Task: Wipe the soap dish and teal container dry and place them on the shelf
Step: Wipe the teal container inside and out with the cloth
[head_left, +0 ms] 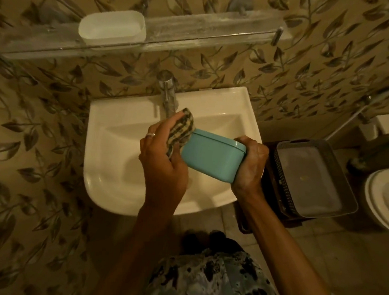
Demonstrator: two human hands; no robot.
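Observation:
The teal container [211, 156] is held on its side over the white sink [109, 164]. My right hand [250, 165] grips its right end. My left hand [162, 159] holds a striped cloth [182, 129] bunched against the container's left end. The white soap dish [112, 27] stands on the glass shelf [197, 31] at its left part, above the sink.
A chrome tap [168, 92] rises at the back of the sink, just behind the cloth. A grey basket [313, 178] sits to the right of the sink, and a toilet [385, 200] is at the far right. The wall carries leaf-patterned tiles.

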